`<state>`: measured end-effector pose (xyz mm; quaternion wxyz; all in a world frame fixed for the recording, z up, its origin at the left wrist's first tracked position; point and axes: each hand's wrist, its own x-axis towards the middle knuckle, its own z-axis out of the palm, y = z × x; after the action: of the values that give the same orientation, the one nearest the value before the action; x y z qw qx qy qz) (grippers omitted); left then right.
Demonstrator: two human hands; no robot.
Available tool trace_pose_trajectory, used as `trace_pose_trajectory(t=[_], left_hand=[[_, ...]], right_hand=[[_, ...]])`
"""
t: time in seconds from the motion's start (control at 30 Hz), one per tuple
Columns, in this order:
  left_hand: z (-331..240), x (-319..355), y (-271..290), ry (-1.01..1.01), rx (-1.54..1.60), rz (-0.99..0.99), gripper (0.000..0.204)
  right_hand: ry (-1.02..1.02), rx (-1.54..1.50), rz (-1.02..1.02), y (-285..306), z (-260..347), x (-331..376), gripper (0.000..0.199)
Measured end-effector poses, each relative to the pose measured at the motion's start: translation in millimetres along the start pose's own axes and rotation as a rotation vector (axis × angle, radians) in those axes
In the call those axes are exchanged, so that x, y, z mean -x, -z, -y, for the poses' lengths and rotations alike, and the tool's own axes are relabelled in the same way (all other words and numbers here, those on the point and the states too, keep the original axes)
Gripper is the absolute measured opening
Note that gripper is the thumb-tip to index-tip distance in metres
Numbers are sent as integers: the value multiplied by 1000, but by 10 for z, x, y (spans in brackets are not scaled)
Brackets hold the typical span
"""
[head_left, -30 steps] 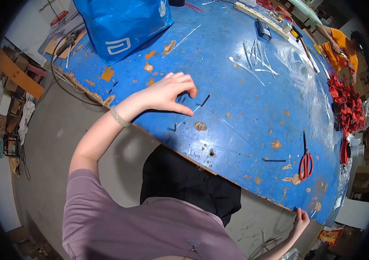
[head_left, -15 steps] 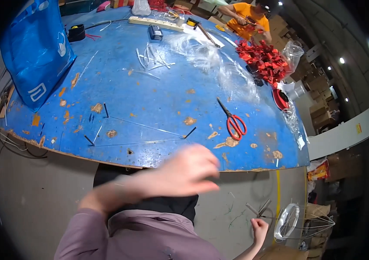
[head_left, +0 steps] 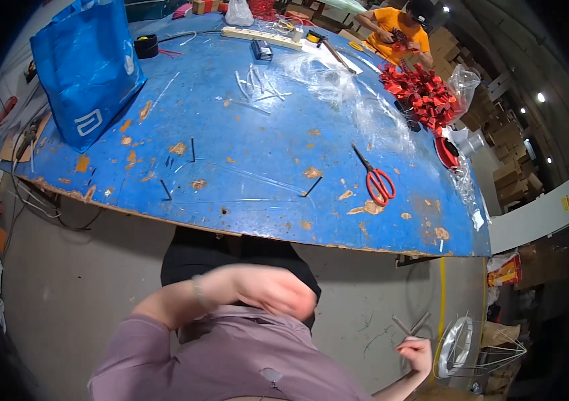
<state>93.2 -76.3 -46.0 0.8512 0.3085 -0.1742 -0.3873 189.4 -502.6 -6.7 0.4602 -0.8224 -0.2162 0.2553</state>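
- Left hand (head_left: 276, 294): before the waist, short of the table edge; blurred, fingers apparently bent inward. Whether it grips anything is not discernible.
- Right hand (head_left: 415, 354): low, over the floor, well to the right of the left hand; fingers curled in, gap narrow. No held item is visible, but a fine strand in the fingers could not be ruled out.
- Clear strand (head_left: 258, 178): on the blue table (head_left: 264, 137), ahead of the left hand and ahead-left of the right, running among three upright or leaning dark pegs. No contact with either hand is visible.
- Pegs: near-left peg (head_left: 165, 190) and far-left peg (head_left: 193, 150) stand ahead-left of the left hand; right peg (head_left: 313, 186), ahead and slightly right of it.
- Handling, judged: strand very light, limp when slack, probably smooth and slippery; hard to see against the table. Pegs look thin and stiff.
- Hold, judged: pinch the strand between thumb and forefinger beside a peg, keeping light tension; avoid knocking pegs.
- Scissors (head_left: 369, 168): ahead of both hands, lying right of the right peg; red handles toward the worker.
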Motion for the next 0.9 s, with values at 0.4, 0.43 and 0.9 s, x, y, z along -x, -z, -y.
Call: trace_pose_trajectory(t=[0.4, 0.43, 0.9], left_hand=[[-243, 2469, 462, -875, -390, -542, 30], [-347, 2489, 479, -893, -365, -610, 27], [-1047, 2069, 950, -331, -856, -1664, 14]], right_hand=[[320, 32, 125, -525, 798, -1617, 18], [284, -3, 116, -619, 944, -1738, 16], [307, 359, -302, -838, 1212, -3699, 22]])
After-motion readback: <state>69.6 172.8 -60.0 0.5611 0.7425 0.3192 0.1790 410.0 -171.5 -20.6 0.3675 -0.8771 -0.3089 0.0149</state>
